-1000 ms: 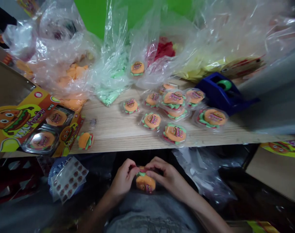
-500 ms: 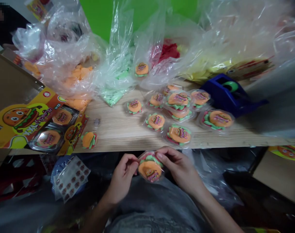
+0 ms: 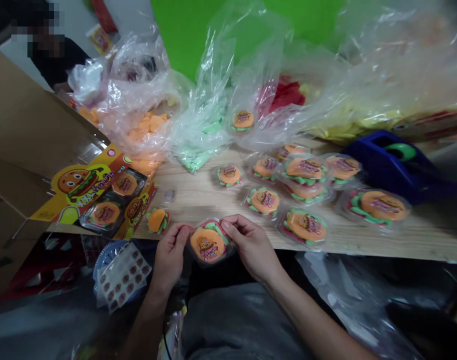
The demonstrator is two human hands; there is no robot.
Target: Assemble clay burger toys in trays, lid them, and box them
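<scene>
Between my two hands is a clear plastic pack with a toy-like burger (image 3: 208, 243) in it, orange on top with green and red edges and a printed label. My left hand (image 3: 171, 255) pinches its left side between thumb and fingers. My right hand (image 3: 249, 245) grips its upper right corner. The pack is held at the table's front edge, label side up. Just left of it, a loose orange burger (image 3: 158, 220) without a visible label lies on the table (image 3: 192, 202). Several similar packed burgers (image 3: 305, 226) lie to the right, some stacked.
A printed display box (image 3: 100, 192) holding packed burgers stands at left beside a cardboard box (image 3: 21, 110). Plastic bags with orange (image 3: 147, 125), green (image 3: 198, 152) and red pieces (image 3: 286, 95) line the back. A blue tape dispenser (image 3: 393, 160) sits right. Sticker sheets (image 3: 123, 277) lie below; a person (image 3: 55, 55) is behind.
Both hands have raised the packed burger from below the table edge up to it, and its label now faces more upright. The camera view has turned left, showing more of the person behind.
</scene>
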